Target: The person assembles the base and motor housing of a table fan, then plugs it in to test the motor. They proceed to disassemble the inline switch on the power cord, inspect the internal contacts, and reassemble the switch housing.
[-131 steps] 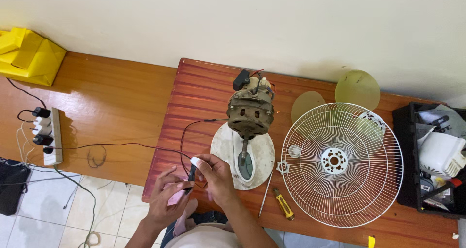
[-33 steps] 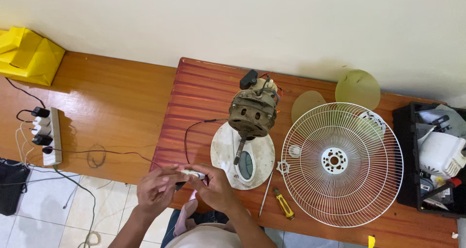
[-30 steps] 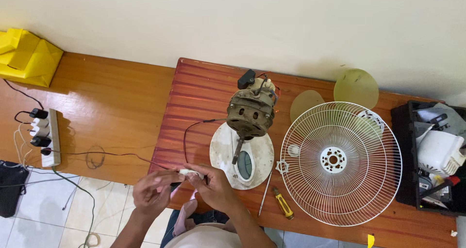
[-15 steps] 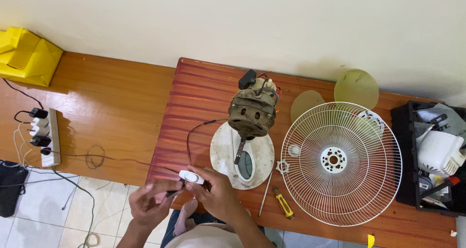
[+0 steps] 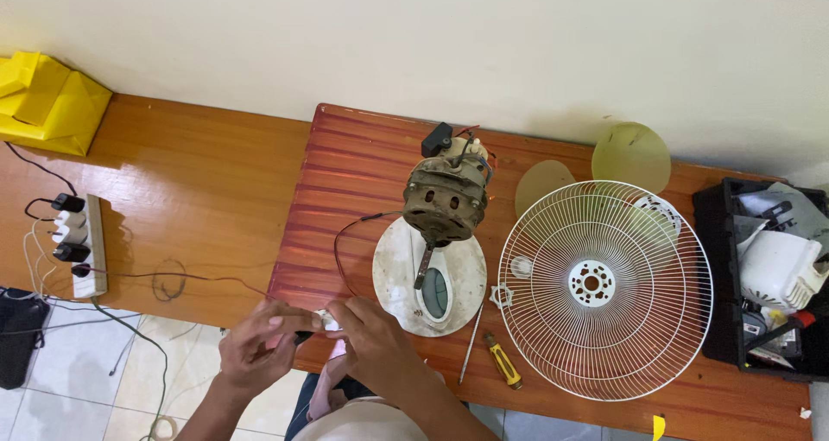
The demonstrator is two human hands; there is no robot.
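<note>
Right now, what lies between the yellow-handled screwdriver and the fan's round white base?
In the head view, a thin metal rod lies between the screwdriver and the base.

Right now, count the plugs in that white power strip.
3 black plugs sit in the white power strip at the left: one at its far end, one midway, one at its near end. Others may be hidden.

Fan base just beside hands.

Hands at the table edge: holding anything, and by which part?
Both hands, left hand and right hand, pinch a small white part on a black cord between their fingertips. Fingers cover most of it, so the exact grip point cannot be told.
</note>
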